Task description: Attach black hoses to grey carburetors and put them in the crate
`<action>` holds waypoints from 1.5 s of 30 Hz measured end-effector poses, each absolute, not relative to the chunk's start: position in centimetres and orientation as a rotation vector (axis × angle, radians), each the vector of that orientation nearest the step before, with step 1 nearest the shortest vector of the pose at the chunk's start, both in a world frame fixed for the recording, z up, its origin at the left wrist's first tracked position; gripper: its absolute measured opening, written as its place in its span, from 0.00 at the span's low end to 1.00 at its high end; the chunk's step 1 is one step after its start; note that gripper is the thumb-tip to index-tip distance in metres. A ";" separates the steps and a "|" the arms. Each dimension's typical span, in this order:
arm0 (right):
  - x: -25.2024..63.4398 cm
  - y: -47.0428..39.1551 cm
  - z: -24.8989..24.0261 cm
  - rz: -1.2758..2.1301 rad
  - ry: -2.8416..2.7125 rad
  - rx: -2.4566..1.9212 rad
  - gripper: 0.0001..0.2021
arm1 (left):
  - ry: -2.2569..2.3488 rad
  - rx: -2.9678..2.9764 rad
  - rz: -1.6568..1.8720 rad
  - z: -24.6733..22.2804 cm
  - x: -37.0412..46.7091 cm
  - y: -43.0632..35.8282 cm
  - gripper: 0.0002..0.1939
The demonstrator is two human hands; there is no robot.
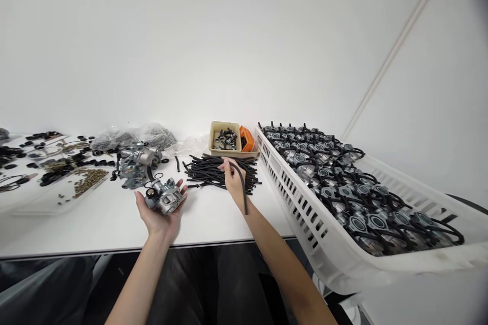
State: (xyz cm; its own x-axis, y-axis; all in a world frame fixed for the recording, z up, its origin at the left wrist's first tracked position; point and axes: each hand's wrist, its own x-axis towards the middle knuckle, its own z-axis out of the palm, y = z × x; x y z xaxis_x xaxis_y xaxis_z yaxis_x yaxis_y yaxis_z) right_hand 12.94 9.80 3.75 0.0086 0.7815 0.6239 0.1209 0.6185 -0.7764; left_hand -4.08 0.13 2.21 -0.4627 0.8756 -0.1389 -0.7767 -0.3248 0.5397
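A silver metal carburetor with a black round cap rests in my left hand, palm up, the fingers curled around its sides. My right hand pinches a curved black rubber hose, whose free end hangs down over the wrist. Behind and beside my right hand lies a pile of short black hoses on the white table. Several more carburetors stand together just beyond my left hand, with thin black rings near them.
On the right, a white crate holds rows of carburetors with hoses. A beige tray with small parts and an orange basket stand behind the pile. Brass fittings, plastic bags and black parts spread over the left side.
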 end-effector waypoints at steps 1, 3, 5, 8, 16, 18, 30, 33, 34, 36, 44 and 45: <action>12.7 9.9 3.7 0.709 -1.489 -0.791 0.17 | 0.676 0.211 1.930 2.2 -4.1 0.2 0.38; 12.3 10.2 3.6 0.988 -1.448 -0.769 0.17 | 0.691 0.194 1.894 2.1 -4.2 0.3 0.37; 12.1 10.5 3.4 1.283 -1.369 -0.734 0.17 | 0.687 0.164 1.871 2.2 -4.2 0.3 0.36; 11.9 10.5 3.3 1.540 -1.271 -0.672 0.17 | 0.647 0.101 1.848 2.4 -4.3 0.3 0.32; 11.6 9.0 3.5 1.578 -1.407 -0.617 0.16 | 0.529 0.023 1.870 2.2 -4.5 0.3 0.30; 11.5 8.8 3.5 1.562 -1.435 -0.624 0.17 | 0.512 0.036 1.880 2.2 -4.6 0.3 0.33; 10.4 8.3 2.6 1.637 -1.526 -0.597 0.19 | 0.480 -0.004 1.842 3.1 -4.3 0.0 0.24; 9.9 7.8 2.3 1.601 -1.571 -0.565 0.18 | 0.464 -0.010 1.853 3.0 -4.3 0.0 0.23; 9.8 7.7 2.3 1.578 -1.585 -0.549 0.18 | 0.460 -0.013 1.859 3.0 -4.3 0.0 0.23; 9.5 7.3 2.2 1.574 -1.590 -0.522 0.18 | 0.460 -0.018 1.861 3.0 -4.4 -0.1 0.23; 8.9 7.1 1.5 1.794 -1.488 -0.503 0.25 | 0.478 -0.022 1.866 3.0 -4.4 0.0 0.23; 8.8 7.1 1.3 1.796 -1.480 -0.500 0.25 | 0.476 -0.023 1.870 3.0 -4.4 0.0 0.23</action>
